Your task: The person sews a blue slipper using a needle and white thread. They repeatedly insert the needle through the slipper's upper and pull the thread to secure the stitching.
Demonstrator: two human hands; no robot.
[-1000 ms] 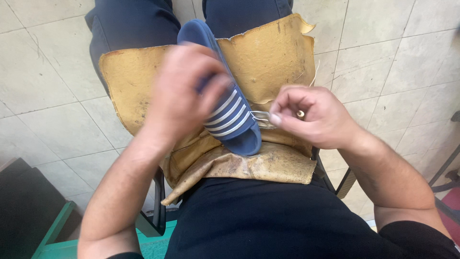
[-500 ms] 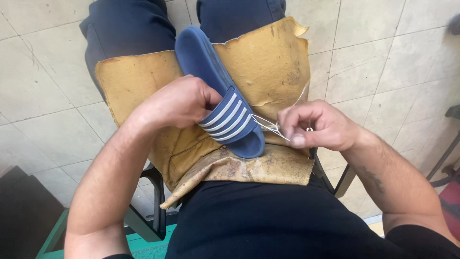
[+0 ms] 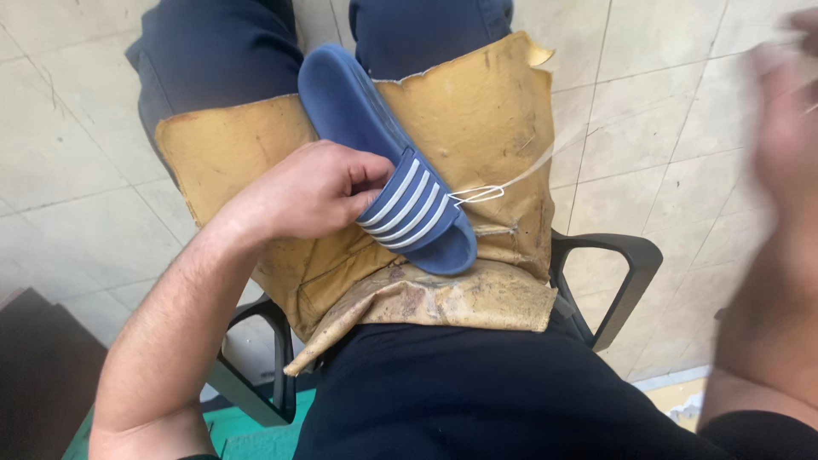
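On the person's lap, a blue slide sandal [image 3: 388, 162] lies on a worn tan leather sheet [image 3: 477, 111], the left hand [image 3: 311, 189] gripping its white-striped strap. Raised at upper right, the blurred right hand [image 3: 788, 128] pulls a white thread [image 3: 511, 183] taut from the strap; its grip cannot be made out.

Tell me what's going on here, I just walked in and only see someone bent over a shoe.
A seated person is stitching a blue slide sandal that lies on a worn tan leather sheet spread over the lap. The left hand grips the sandal at its white-striped strap. The right hand, blurred, is raised far up to the right, drawing a pale thread taut from the strap's edge. Black chair arms show at both sides.
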